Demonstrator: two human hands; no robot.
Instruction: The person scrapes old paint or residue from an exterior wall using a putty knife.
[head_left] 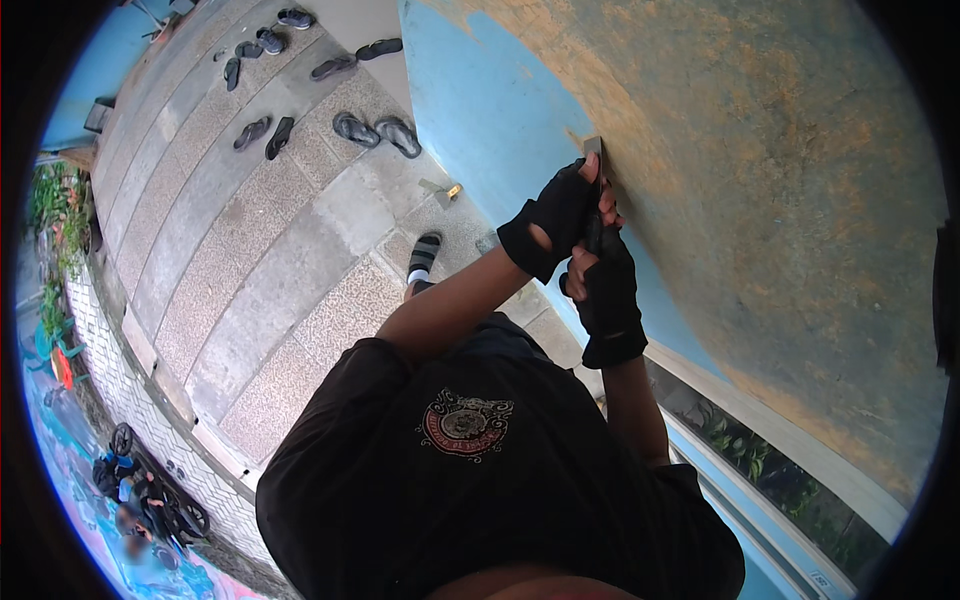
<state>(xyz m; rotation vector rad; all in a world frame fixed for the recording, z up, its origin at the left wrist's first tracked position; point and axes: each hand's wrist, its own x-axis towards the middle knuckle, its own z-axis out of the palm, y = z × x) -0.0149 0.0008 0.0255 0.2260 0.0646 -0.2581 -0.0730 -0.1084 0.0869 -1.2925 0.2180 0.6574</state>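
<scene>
A scraper [594,147] with a flat metal blade and a dark handle is held up against the wall. My left hand [556,218], in a black fingerless glove, is closed around its upper part, with the thumb along the blade. Lower down, my right hand [608,300], in a matching glove, grips the handle. The blade's tip touches the wall where light blue paint [490,110] meets a bare, brownish-grey patch [760,180]. My fingers cover most of the handle.
On the tiled floor [250,240] by the wall lies a flat tool with a yellow part [453,191]. Several sandals [356,129] and a pair of shoes [269,41] are scattered farther off. A motorcycle [180,505] with people stands at lower left. A window ledge [790,450] runs below the wall at right.
</scene>
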